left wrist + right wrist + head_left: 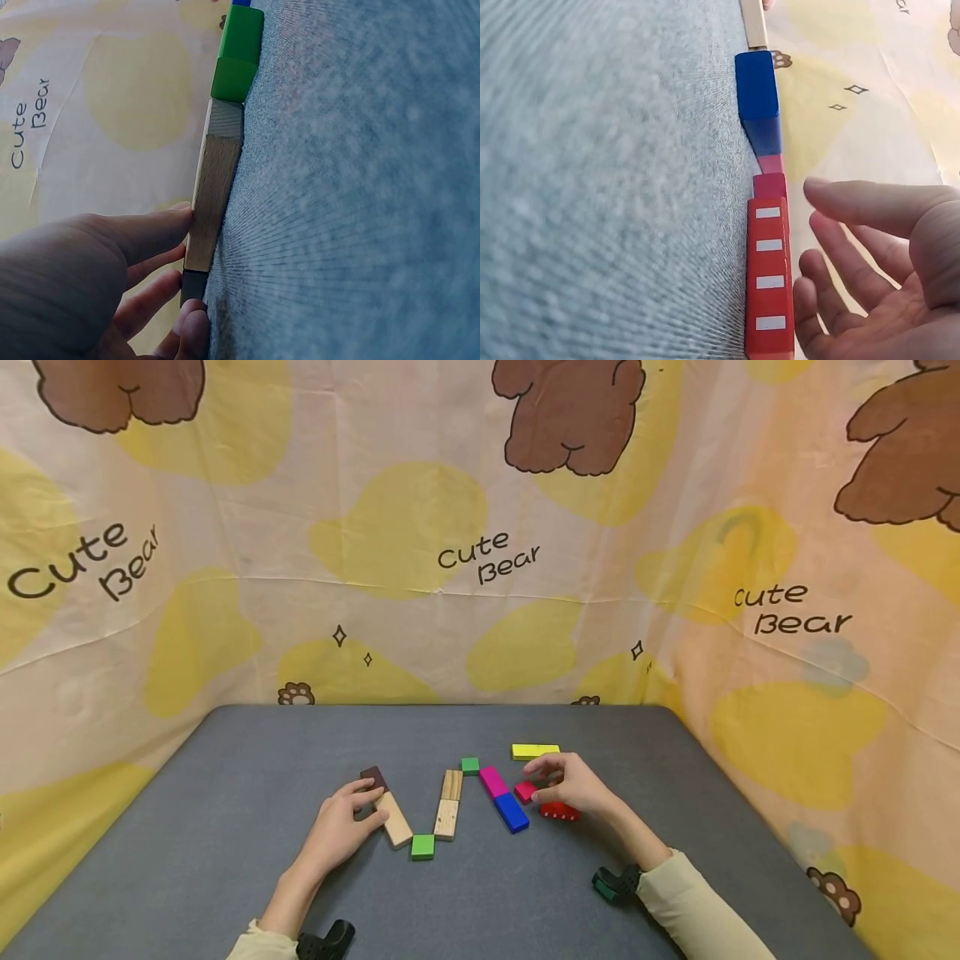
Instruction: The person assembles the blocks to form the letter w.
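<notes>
Your R hand [574,783]: fingers relaxed, empty, nr sm. pink block [524,792]. L hand [339,828]: loose fingers touch beige block [397,827] + dk. brown block [375,773]; steady ends lightly.

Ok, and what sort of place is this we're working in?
Probably an indoor play or recording corner: there's a grey table, a Cute Bear-printed fabric sheet hanging behind it, and coloured and wood-grain building blocks laid out on top.

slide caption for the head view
Left hand at the brown block, right hand by the red block, more blocks between.
</notes>
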{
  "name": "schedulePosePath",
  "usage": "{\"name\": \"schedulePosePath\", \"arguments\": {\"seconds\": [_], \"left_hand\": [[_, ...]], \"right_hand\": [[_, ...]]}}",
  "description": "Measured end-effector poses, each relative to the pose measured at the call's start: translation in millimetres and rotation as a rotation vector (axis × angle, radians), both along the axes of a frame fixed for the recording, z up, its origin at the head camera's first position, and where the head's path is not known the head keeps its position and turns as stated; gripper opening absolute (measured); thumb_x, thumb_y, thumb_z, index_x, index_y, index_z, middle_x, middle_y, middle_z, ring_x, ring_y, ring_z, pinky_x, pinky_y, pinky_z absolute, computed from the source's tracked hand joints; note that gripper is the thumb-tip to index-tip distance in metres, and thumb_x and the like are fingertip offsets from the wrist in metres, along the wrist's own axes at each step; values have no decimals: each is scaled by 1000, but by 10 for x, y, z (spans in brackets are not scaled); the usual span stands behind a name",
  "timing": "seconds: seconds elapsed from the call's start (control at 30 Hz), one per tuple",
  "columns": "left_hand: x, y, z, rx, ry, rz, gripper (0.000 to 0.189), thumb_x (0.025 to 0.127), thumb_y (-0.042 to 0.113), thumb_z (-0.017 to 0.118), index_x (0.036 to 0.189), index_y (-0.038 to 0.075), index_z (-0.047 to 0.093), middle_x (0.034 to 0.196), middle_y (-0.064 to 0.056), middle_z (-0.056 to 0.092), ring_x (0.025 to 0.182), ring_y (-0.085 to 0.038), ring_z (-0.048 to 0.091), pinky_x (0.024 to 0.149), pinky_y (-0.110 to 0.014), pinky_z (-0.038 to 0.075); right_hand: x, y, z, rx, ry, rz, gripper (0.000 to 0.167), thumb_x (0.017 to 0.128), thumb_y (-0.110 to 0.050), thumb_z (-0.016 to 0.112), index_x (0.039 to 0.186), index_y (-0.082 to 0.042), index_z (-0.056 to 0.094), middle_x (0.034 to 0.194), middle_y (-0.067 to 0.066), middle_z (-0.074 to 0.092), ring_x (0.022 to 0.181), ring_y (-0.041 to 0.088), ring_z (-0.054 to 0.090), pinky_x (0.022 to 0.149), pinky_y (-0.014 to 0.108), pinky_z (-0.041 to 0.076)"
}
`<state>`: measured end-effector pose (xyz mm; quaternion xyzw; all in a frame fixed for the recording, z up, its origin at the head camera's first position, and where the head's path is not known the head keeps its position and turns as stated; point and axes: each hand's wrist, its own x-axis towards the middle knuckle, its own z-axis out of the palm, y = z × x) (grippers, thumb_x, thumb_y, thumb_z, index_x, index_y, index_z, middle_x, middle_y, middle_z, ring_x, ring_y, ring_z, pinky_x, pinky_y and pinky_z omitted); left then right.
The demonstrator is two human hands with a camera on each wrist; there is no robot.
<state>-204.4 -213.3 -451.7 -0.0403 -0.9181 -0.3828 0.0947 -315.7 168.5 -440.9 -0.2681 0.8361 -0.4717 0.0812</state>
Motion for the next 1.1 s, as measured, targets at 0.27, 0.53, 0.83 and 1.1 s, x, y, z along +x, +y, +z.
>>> {"name": "schedulePosePath", "arguments": {"seconds": [0.27,0.53,0.83,1.1], "left_hand": [[8,3,1,-12,17,-3,44,91,17,72,130,-2,63,141,-22,49,116,-43,55,94,-64,37],[6,0,9,3,-1,3,44,91,16,71,131,-2,63,143,-21,48,118,-43,54,96,-63,37],[6,6,13,-3,-9,9,44,91,16,72,130,-1,63,143,-20,48,121,-44,49,97,-64,35],[28,11,19,-12,0,13,44,91,16,72,130,-2,63,142,-21,49,124,-46,46,97,-65,35]], "right_hand": [[-31,-9,-62,-13,-33,-38,39,77,3,80,114,-1,70,113,9,66,103,30,58,87,43,50],[28,-57,-62,-37,-140,-123,39,77,8,78,114,-2,70,111,7,66,93,26,61,75,35,54],[90,-126,-40,-21,-145,-154,40,73,10,79,110,-4,72,108,7,68,84,22,63,75,35,52],[107,-154,-35,-27,-145,-177,40,71,12,80,108,0,71,108,11,68,79,22,63,71,33,54]]}}
